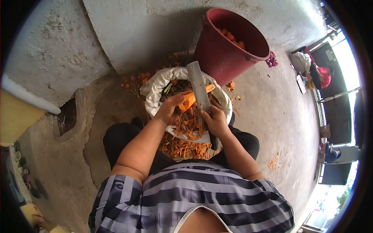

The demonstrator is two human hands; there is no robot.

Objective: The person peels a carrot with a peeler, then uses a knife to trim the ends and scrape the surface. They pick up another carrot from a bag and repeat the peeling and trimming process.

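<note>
My left hand (171, 109) is closed around a peeled orange carrot (188, 101), held over the open mouth of a white sack (154, 84). In my right hand (216, 121) is a large knife (198, 83) with a broad grey blade and a dark handle below the hand. Its blade crosses in front of the carrot, and the carrot's tip shows on the far side. Orange peelings (188, 126) lie in the sack among unpeeled carrots and a bit of green stalk. The sack's rim is rolled outward, between my knees.
A red bucket (233, 50) holding cut carrots (229, 35) stands behind the sack, near the wall. More peelings (186, 149) are heaped in front of the sack. Carrot ends (136, 77) litter the floor at the left. Two people are in the distance at the right.
</note>
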